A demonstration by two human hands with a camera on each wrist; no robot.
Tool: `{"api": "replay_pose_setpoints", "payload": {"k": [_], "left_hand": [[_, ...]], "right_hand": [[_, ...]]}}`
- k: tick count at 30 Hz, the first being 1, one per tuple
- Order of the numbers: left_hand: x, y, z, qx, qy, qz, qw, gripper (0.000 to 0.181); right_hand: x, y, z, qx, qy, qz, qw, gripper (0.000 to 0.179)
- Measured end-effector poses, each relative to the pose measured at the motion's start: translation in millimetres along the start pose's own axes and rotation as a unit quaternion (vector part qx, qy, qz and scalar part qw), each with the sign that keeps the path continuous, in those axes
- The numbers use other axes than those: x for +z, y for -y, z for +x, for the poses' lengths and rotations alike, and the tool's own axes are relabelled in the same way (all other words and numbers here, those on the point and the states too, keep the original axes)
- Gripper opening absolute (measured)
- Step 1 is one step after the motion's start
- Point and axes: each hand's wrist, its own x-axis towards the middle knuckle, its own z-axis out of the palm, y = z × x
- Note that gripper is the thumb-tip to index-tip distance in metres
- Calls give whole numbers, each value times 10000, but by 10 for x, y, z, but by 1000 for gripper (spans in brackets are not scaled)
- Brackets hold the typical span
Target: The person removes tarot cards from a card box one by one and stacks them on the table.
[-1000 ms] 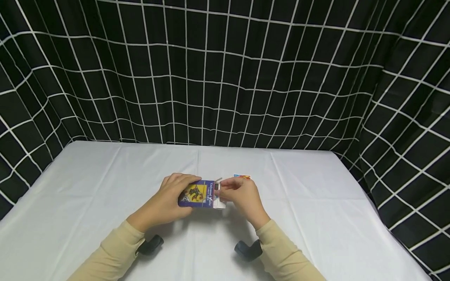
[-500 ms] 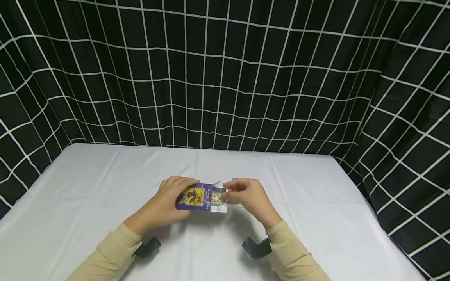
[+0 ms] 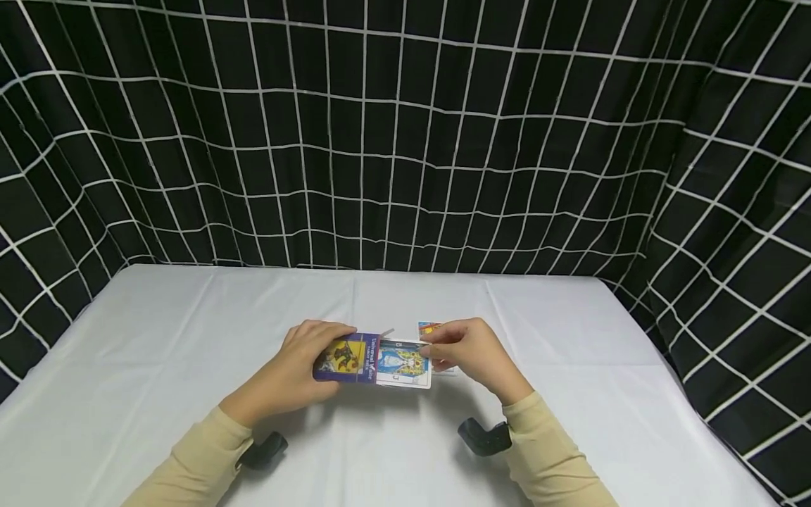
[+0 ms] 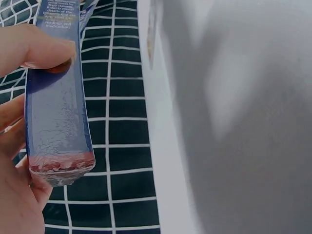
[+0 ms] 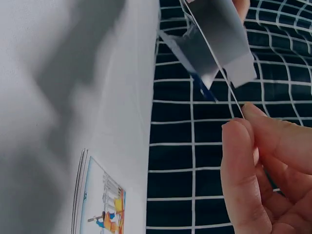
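My left hand (image 3: 294,366) grips a blue tarot card box (image 3: 345,358), thumb along its narrow side in the left wrist view and fingers around the back. The box lies sideways above the table, its open end facing right. A tarot card (image 3: 403,364) with a blue and yellow picture sticks far out of that end. Between thumb and fingertips, my right hand (image 3: 478,354) pinches the card's outer edge. The right wrist view shows the card (image 5: 214,56) edge-on as one thin line, running into the box (image 5: 202,44) with its flaps spread.
Behind the right hand, a small stack of cards (image 5: 105,202) lies face up on the white-clothed table (image 3: 190,338); the hand partly covers it in the head view. Black curtains with a white grid (image 3: 380,141) stand behind the table. A dark wrist mount (image 3: 484,436) juts inward from the right sleeve.
My right hand has moved right, drawing the card from mostly inside the box to well out of it. The left hand and box have shifted only slightly.
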Motion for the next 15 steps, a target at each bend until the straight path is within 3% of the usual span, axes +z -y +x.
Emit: {"api": "replay_pose_setpoints", "payload": {"k": [9, 15], "left_hand": [[-19, -9, 16, 32, 84, 11, 10000, 73], [-34, 7, -10, 22, 176, 47, 9998, 72]], "right_hand": [[-153, -91, -83, -23, -26, 154, 9999, 19], [-203, -116, -92, 95, 396, 87, 9991, 22]]}}
